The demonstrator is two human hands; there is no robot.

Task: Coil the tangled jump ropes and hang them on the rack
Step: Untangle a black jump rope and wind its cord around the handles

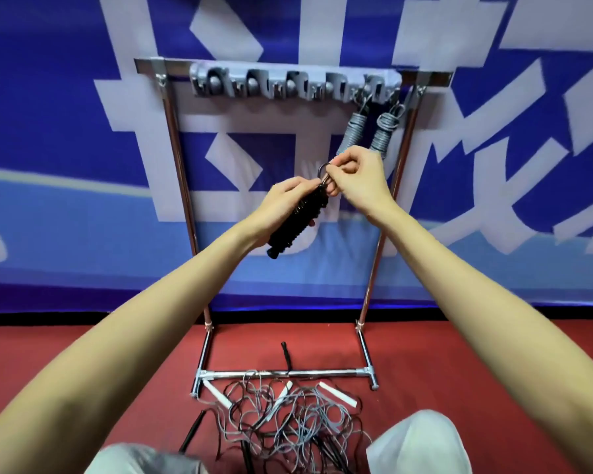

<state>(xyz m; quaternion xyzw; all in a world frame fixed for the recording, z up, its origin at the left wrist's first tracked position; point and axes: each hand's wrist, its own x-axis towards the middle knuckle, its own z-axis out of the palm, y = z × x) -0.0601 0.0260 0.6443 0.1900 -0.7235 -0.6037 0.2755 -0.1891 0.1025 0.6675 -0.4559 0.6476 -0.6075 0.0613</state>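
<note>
Left hand [288,196] grips a coiled black jump rope [297,222] mid-air before the rack [180,165]; right hand [351,172] pinches what looks like its end loop [323,172], though blur hides detail. Two grey coiled ropes [367,131] hang at the rack's right end; a tangle [288,415] lies on the floor. Best to keep the loop open, coil tight, and lift to a free hook [254,85].

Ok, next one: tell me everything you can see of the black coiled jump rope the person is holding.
The black coiled jump rope is a tight, ribbed bundle, cord wound round its handles, matte like plastic or rubber. It tilts, lower end down-left, in front of the rack. The left hand grips its upper part; the right hand pinches a small loop at its top. It hangs on nothing yet.
</note>
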